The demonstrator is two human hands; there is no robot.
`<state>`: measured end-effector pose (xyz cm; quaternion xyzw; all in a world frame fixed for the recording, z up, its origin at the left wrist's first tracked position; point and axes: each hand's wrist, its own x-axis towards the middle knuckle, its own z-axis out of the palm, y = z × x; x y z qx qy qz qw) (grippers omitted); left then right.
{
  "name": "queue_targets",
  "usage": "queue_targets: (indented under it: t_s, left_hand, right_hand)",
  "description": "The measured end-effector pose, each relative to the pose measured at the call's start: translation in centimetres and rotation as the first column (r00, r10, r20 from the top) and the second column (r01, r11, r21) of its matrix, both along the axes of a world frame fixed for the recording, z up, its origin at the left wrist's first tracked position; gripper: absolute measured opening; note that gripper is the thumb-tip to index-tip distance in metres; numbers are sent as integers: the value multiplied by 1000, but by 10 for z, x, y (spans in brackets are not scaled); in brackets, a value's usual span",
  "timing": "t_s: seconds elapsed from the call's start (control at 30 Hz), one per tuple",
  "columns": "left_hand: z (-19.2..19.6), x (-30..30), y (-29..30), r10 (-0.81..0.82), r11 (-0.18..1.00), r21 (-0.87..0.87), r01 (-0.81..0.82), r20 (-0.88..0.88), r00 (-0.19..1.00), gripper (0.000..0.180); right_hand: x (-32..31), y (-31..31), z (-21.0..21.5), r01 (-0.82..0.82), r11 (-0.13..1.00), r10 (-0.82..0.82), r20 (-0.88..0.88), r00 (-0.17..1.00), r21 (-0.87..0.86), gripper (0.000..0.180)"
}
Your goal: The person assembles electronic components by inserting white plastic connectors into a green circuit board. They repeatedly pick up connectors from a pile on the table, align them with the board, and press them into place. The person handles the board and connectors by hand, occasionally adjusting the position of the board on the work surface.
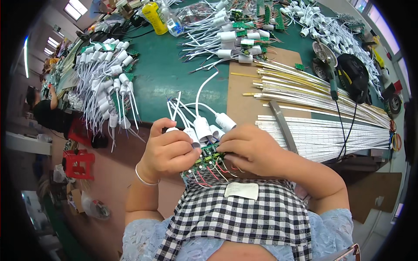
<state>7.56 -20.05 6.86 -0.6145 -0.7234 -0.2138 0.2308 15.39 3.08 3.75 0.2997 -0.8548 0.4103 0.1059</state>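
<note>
With your left hand (170, 150) closed on white sockets (203, 128) and right hand (249, 148) pinching circuit boards (208, 158), tugging could snap wires (212, 174) (they look thin).

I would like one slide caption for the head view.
Left hand and right hand handle green circuit boards and white cylinders before a green table.

This place looks like a workshop for electrical assembly, because green circuit boards (208, 157) with white wired cylinders (202, 129) are at the near edge of the green tabletop (159, 78), and big heaps of similar pieces (102, 65) lie along its left and far edges. Many long thin strips (318, 137) are spread toward the right edge. Beyond the left edge there are another person (50, 115) in dark clothes, a red stool (80, 165) on the floor and a lit tube lamp (26, 56).
</note>
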Motion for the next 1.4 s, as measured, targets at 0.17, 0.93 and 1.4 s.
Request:
queue_targets:
  t_s: [0.17,0.93,1.4]
  left_hand:
    - [-3,-3,-5,0,1000,-17,1,15,1000,13]
    - [-1,-4,-2,18,996,-84,-14,43,999,4]
    - [3,-14,5,65,997,-56,-58,134,989,21]
  right_hand:
    - [-6,-9,6,-103,992,103,1,995,69,30]
    - [-12,-11,58,-95,795,378,-367,850,599,10]
    - [9,5,13,-127,979,164,-246,955,161,32]
